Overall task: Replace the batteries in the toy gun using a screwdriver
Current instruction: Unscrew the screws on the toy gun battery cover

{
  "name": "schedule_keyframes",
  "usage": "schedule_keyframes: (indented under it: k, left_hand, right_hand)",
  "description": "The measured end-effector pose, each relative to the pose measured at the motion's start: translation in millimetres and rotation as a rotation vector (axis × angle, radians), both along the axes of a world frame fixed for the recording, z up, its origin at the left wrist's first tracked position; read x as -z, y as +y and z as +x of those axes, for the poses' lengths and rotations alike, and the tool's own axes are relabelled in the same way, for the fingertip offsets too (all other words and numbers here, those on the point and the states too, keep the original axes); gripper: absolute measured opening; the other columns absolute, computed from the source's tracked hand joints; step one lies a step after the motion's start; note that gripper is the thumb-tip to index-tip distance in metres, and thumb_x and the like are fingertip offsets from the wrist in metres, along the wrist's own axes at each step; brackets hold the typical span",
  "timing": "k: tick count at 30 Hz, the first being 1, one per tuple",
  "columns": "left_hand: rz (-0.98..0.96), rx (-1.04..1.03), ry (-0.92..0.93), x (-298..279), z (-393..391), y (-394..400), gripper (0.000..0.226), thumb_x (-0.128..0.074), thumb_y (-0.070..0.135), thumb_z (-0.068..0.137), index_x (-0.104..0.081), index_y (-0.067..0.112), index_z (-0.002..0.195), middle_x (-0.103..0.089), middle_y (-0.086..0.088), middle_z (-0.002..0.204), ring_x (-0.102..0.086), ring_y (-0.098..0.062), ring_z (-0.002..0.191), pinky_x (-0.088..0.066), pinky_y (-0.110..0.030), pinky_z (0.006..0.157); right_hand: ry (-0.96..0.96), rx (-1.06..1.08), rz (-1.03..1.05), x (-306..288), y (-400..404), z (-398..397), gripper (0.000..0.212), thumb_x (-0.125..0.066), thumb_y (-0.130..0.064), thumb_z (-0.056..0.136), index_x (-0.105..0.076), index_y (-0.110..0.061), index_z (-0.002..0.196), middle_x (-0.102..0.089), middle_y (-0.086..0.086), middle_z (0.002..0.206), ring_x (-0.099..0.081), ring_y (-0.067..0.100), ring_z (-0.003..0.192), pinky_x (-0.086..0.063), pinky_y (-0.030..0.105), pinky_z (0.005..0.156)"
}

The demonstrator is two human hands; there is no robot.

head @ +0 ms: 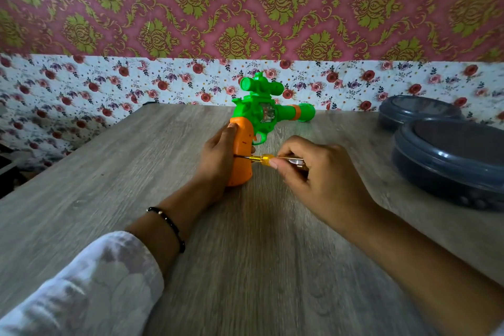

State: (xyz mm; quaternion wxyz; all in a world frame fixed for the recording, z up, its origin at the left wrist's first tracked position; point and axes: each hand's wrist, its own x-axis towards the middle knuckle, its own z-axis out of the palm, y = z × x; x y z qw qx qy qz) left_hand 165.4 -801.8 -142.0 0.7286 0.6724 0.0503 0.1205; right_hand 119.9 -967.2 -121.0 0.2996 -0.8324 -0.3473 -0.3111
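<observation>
Left hand (pixel 218 155) wraps the orange grip of the toy gun (pixel 261 117), upright mid-table (pixel 109 172). Right hand (pixel 313 172) pinches the screwdriver (pixel 266 158) handle, shaft horizontal vs the grip. Tip hidden behind left fingers; handle end covered by right hand.

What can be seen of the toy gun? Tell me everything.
The toy gun looks like glossy plastic: green body, scope on top, green trigger guard, a clear window in its side, an orange ring near the muzzle and an orange grip. It stands on the wooden table, grip down, barrel pointing right. The left hand holds the grip; the right hand aims a yellow-handled screwdriver at the grip's side.
</observation>
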Motion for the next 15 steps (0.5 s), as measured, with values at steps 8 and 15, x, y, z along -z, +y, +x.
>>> schedule_keyframes:
  k: [8,15]
  left_hand:
    - [-0.047,0.011,0.011,-1.4,-0.3,2.1,0.045,-0.033,0.038,0.101,-0.049,0.008,0.131,-0.067,-0.010,0.086,-0.065,-0.017,0.070,-0.051,-0.027,0.062]
    - [-0.004,-0.028,0.009,-6.7,-7.1,-2.9,0.036,-0.036,0.035,0.101,-0.053,0.010,0.122,-0.059,-0.002,0.068,-0.057,0.001,0.040,-0.041,-0.012,0.037]
  right_hand:
    - [0.016,-0.055,-0.036,-3.2,-0.8,-1.6,0.015,-0.063,-0.032,0.080,-0.063,-0.017,0.083,-0.060,-0.012,0.067,-0.052,0.002,0.054,-0.043,0.021,0.051]
    - [-0.005,-0.124,0.029,-2.7,4.4,-3.1,0.012,-0.063,-0.009,0.079,-0.066,-0.013,0.089,-0.063,-0.005,0.086,-0.060,0.010,0.076,-0.051,0.027,0.064]
